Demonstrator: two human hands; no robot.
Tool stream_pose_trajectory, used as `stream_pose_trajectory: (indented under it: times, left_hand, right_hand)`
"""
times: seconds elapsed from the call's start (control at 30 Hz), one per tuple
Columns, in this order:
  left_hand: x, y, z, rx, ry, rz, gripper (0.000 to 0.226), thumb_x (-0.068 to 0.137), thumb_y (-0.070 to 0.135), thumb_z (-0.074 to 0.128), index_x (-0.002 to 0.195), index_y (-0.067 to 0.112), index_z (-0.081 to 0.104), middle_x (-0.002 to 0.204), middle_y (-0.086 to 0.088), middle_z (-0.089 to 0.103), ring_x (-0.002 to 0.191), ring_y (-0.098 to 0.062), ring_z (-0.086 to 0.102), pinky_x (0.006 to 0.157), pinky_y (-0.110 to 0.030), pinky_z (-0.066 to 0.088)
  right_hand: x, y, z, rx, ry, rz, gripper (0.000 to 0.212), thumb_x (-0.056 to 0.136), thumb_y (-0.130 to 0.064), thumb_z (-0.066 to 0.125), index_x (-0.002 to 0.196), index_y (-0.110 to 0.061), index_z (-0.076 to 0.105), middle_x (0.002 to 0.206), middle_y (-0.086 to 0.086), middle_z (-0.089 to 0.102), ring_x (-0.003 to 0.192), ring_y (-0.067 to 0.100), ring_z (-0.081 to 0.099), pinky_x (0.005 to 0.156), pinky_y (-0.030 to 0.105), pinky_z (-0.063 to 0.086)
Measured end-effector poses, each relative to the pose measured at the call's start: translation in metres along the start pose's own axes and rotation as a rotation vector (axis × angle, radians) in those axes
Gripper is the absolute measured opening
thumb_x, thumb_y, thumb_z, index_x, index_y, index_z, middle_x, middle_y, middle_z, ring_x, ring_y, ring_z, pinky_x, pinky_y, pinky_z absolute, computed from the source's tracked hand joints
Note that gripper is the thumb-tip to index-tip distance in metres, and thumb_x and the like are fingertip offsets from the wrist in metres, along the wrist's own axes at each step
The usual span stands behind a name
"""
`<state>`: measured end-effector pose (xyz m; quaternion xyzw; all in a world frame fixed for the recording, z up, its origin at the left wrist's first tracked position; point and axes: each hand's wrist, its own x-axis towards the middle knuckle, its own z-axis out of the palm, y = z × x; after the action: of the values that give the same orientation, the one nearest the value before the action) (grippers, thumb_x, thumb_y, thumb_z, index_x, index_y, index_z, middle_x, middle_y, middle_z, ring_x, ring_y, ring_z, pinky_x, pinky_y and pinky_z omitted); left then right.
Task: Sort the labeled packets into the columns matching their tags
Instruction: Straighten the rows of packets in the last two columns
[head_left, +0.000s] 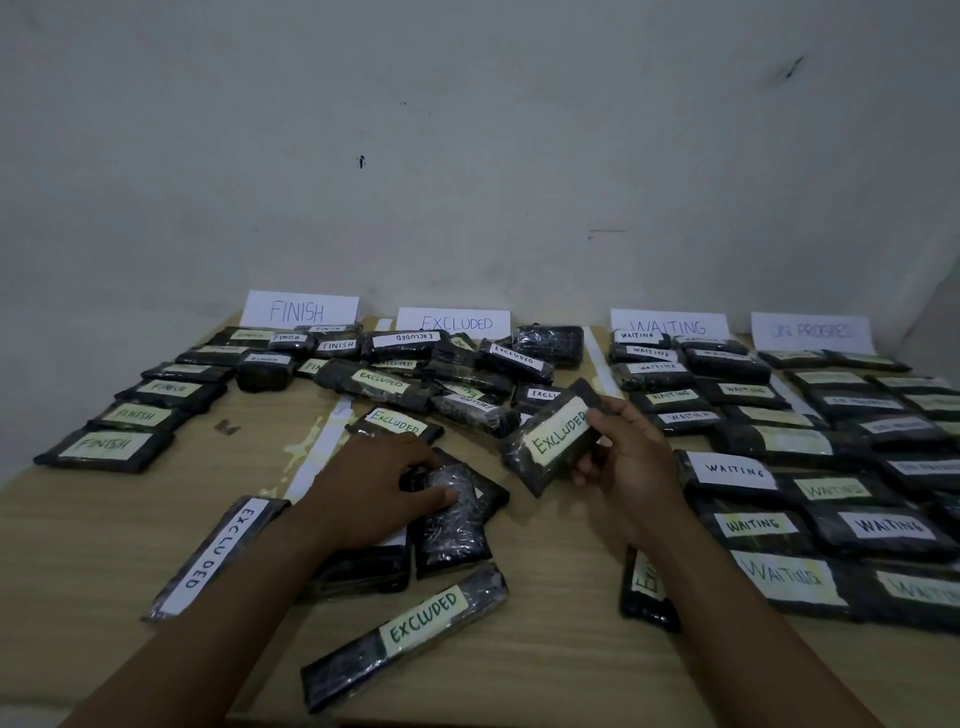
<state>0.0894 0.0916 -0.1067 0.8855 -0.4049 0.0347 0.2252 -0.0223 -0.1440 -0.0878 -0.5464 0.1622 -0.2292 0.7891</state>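
Note:
My right hand (628, 457) grips a black packet tagged EXCLUDED (550, 441), lifted and tilted above the table's middle. My left hand (379, 486) lies on a black packet with no tag showing (452, 525), its fingers curled over the packet's top edge. Around it lie more EXCLUDED packets: one at the near left (218, 553), one at the front (410, 623), one just behind my left hand (397, 423). Paper signs stand at the wall: FINISH (300, 309), EXCLUDED (454, 323), WAITING (669, 326), ON PROGRESS (810, 331).
FINISH packets (106, 447) run down the left column. A loose heap of EXCLUDED packets (457, 376) fills the back middle. WAITING packets (763, 522) and ON PROGRESS packets (893, 421) crowd the right side. White tape strips (317, 457) mark the columns on the wooden table (561, 649).

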Motion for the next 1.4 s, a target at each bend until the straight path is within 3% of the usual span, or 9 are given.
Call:
stream_pose_trajectory:
  times: [0.17, 0.33, 0.6, 0.7, 0.8, 1.1, 1.23, 1.33, 1.4]
  left_hand:
    - [0.003, 0.003, -0.001, 0.018, 0.000, 0.006, 0.056, 0.069, 0.082, 0.039, 0.092, 0.036, 0.061, 0.082, 0.017, 0.056, 0.077, -0.003, 0.054, 0.070, -0.029, 0.046]
    - [0.000, 0.002, -0.001, -0.034, -0.023, -0.008, 0.044, 0.068, 0.080, 0.044, 0.088, 0.043, 0.056, 0.083, 0.020, 0.056, 0.078, -0.001, 0.054, 0.070, -0.026, 0.044]
    - [-0.002, 0.003, -0.005, -0.120, -0.024, -0.081, 0.027, 0.077, 0.059, 0.068, 0.096, 0.042, 0.062, 0.090, 0.020, 0.059, 0.083, 0.002, 0.055, 0.072, -0.020, 0.045]
    - [-0.003, 0.003, -0.005, -0.191, -0.015, -0.120, 0.027, 0.076, 0.053, 0.073, 0.098, 0.040, 0.063, 0.090, 0.024, 0.058, 0.084, 0.007, 0.054, 0.070, -0.010, 0.040]
    - [-0.006, 0.001, -0.007, -0.429, 0.014, -0.186, 0.014, 0.079, 0.036, 0.076, 0.090, 0.032, 0.068, 0.091, 0.017, 0.066, 0.083, 0.002, 0.061, 0.074, -0.020, 0.050]
    - [-0.003, -0.014, -0.040, -1.243, 0.426, -0.482, 0.019, 0.084, -0.010, 0.056, 0.084, 0.005, 0.067, 0.078, -0.008, 0.071, 0.076, -0.020, 0.067, 0.066, -0.026, 0.054]
    - [-0.005, -0.028, -0.051, -0.858, 0.375, -0.490, 0.023, 0.081, -0.009, 0.060, 0.081, 0.012, 0.068, 0.079, -0.005, 0.069, 0.062, -0.005, 0.063, 0.058, -0.019, 0.047]
    - [-0.008, -0.032, -0.049, -0.357, 0.033, -0.486, 0.018, 0.074, 0.025, 0.078, 0.090, 0.025, 0.069, 0.092, 0.003, 0.066, 0.071, -0.004, 0.059, 0.065, -0.023, 0.047]
    - [-0.006, -0.028, -0.041, -0.128, -0.067, -0.499, 0.050, 0.062, 0.054, 0.081, 0.100, 0.027, 0.062, 0.101, 0.006, 0.055, 0.084, -0.008, 0.056, 0.073, -0.027, 0.049]
  right_hand:
    - [-0.015, -0.009, -0.002, -0.285, 0.042, -0.063, 0.029, 0.091, 0.001, 0.048, 0.106, -0.020, 0.060, 0.076, 0.012, 0.061, 0.048, 0.020, 0.052, 0.038, 0.026, 0.045]
    - [-0.018, 0.002, -0.018, -1.009, -0.008, -0.175, 0.016, 0.080, -0.014, 0.067, 0.086, -0.028, 0.060, 0.070, -0.006, 0.061, 0.064, 0.008, 0.055, 0.061, 0.028, 0.047]
    - [-0.010, 0.000, -0.013, -1.474, -0.031, -0.240, 0.024, 0.068, -0.035, 0.071, 0.085, -0.030, 0.054, 0.084, -0.014, 0.050, 0.079, 0.008, 0.053, 0.067, 0.030, 0.048]
    - [-0.001, -0.002, 0.000, -1.439, -0.055, -0.337, 0.021, 0.073, -0.034, 0.071, 0.087, -0.030, 0.056, 0.086, -0.013, 0.050, 0.084, 0.012, 0.053, 0.069, 0.030, 0.047]
    - [0.011, 0.002, 0.021, -1.250, -0.178, -0.458, 0.014, 0.080, -0.034, 0.071, 0.088, -0.029, 0.061, 0.083, -0.011, 0.055, 0.081, 0.011, 0.055, 0.071, 0.032, 0.049]
    - [0.014, 0.032, 0.085, -1.144, -0.711, -0.455, 0.022, 0.075, -0.043, 0.075, 0.094, -0.032, 0.069, 0.087, -0.019, 0.059, 0.079, -0.003, 0.053, 0.067, 0.019, 0.045]
    - [0.018, 0.050, 0.083, -1.150, -0.721, -0.425, 0.029, 0.071, -0.051, 0.064, 0.093, -0.033, 0.068, 0.096, -0.018, 0.061, 0.096, 0.004, 0.054, 0.082, 0.034, 0.048]
    - [0.022, 0.052, 0.079, -1.143, -0.676, -0.438, 0.023, 0.077, -0.043, 0.067, 0.097, -0.033, 0.068, 0.100, -0.018, 0.060, 0.099, 0.005, 0.052, 0.085, 0.034, 0.047]
    - [0.023, 0.052, 0.077, -1.148, -0.658, -0.465, 0.022, 0.079, -0.038, 0.069, 0.099, -0.031, 0.068, 0.101, -0.018, 0.060, 0.099, 0.006, 0.051, 0.084, 0.032, 0.045]
